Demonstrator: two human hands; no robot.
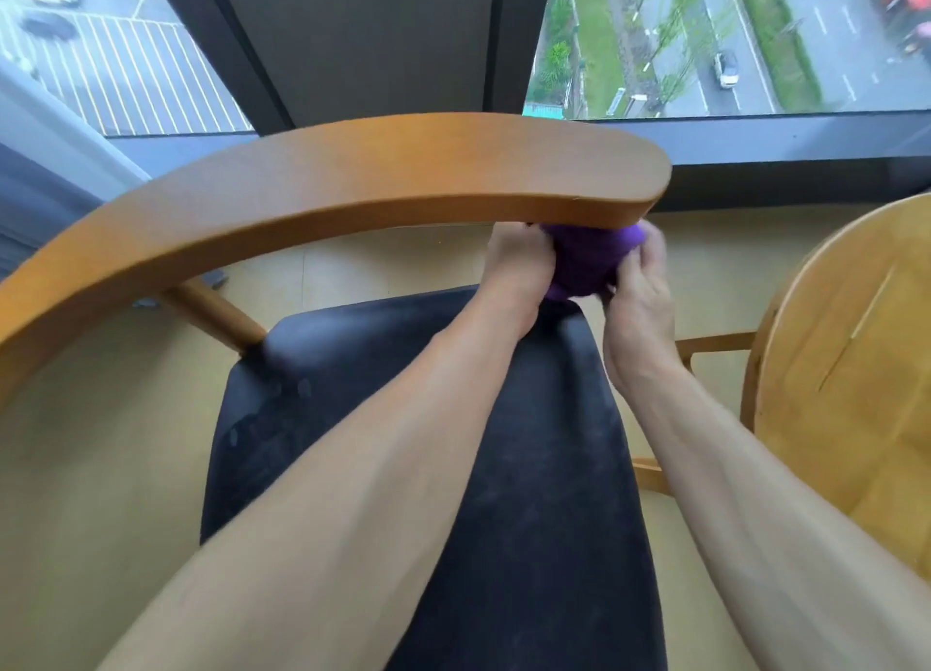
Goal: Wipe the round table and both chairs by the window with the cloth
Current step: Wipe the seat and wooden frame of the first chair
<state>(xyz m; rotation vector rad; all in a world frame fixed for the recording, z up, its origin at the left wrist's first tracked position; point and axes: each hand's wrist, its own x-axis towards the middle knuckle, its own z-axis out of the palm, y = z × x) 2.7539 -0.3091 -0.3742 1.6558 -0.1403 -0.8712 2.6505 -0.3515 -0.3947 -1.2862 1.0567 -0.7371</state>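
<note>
One chair [453,444], one table [846,393], one cloth [584,262] and two hands are in view. The chair has a single curved wooden rail [322,192] that sweeps from the left edge of the view across to a rounded end at upper right, a dark seat [352,418] below it, and one slanted wooden post [216,318] joining rail to seat on the left. The purple cloth is bunched into a ball just under the rail's rounded end, touching its underside, above the far right corner of the seat. The left hand [509,277] grips the cloth from the left with curled fingers; the right hand [640,292] grips it from the right, fingers wrapped over the top, slightly blurred. Both bare forearms cross the seat from the near edge. The round table's edge curves in at the right, close beside the seat, with only a narrow gap of pale floor [101,444] and thin wooden struts between them. Left of the chair the floor lies open. Beyond the rail, a strip of floor runs to the window [730,40], with one dark frame post in the middle.
</note>
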